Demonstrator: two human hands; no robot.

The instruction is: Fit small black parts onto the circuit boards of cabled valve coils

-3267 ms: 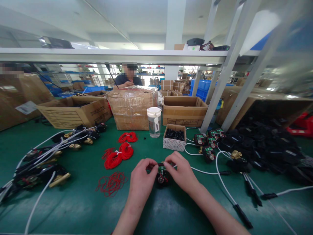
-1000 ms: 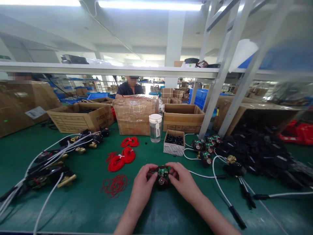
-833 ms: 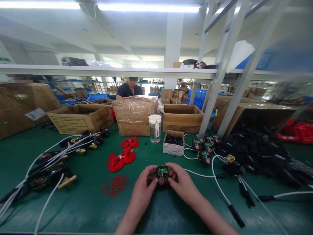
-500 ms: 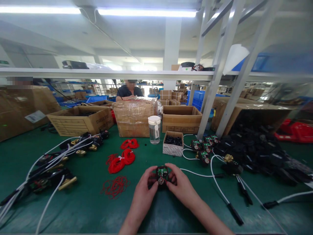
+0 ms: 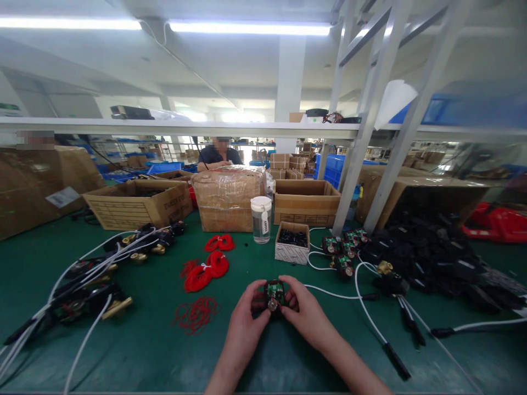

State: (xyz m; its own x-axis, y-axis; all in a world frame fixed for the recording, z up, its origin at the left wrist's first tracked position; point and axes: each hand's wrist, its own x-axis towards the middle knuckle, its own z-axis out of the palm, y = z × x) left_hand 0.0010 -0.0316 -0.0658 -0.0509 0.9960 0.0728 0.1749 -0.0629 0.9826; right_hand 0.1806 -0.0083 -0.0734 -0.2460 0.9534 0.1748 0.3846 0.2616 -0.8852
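Note:
Between my two hands is a small black housing with a green circuit board (image 5: 275, 291) and a round clear part at its near side. My left hand (image 5: 247, 312) is closed on its left side, thumb at the lower edge and fingers at the upper corner. On the other side my right hand (image 5: 304, 310) grips it the same way. A white cable (image 5: 333, 292) runs off to the right from behind my right hand. Left of my hands lie a loose tangle of thin red wires (image 5: 197, 315) and tied red wire bundles (image 5: 208, 272).
A small box of black parts (image 5: 292, 253) stands beyond my hands, beside a lidded clear bottle (image 5: 261, 224). Similar circuit-board units (image 5: 343, 265) sit right of it. Brass-fitted units with white cables (image 5: 90, 296) lie left. Black parts (image 5: 424, 252) spill from a carton at right. A person (image 5: 220, 153) sits opposite.
The view has shifted slightly. Both hands keep their hold on the circuit-board housing, and my left thumb has moved slightly toward the round clear part.

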